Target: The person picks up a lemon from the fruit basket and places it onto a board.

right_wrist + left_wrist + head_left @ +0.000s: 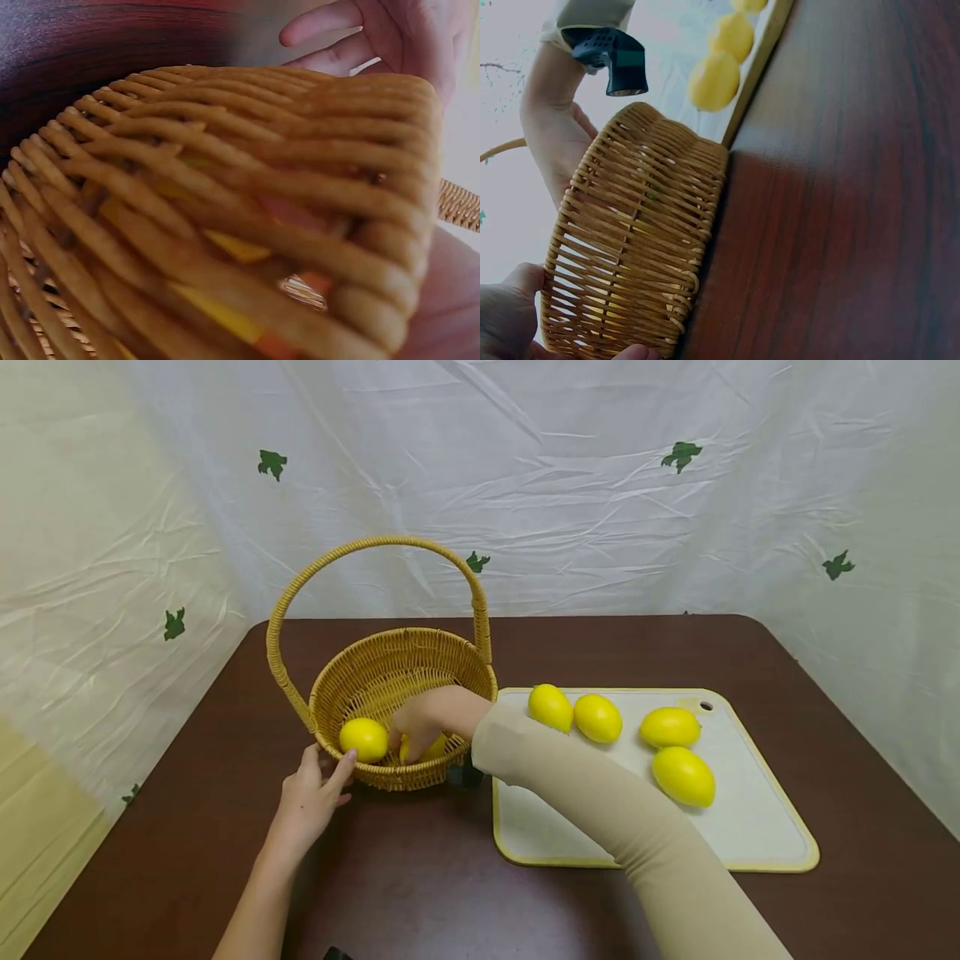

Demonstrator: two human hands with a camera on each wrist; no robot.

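Left hand [308, 794] grips the basket [405, 647], right hand [430, 714] a lemon [432, 748] inside; its sleeve [592, 785] hides part of the cutting board [750, 814].

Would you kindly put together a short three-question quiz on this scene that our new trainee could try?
1. Count: how many lemons show on the cutting board in the head view?
2. True or false: the right hand reaches inside the basket.
3. Multiple choice: what does the left hand touch?
A) the cutting board
B) the basket
C) the right hand

Key:
1. Four.
2. True.
3. B, the basket, with its thumb at the near rim.
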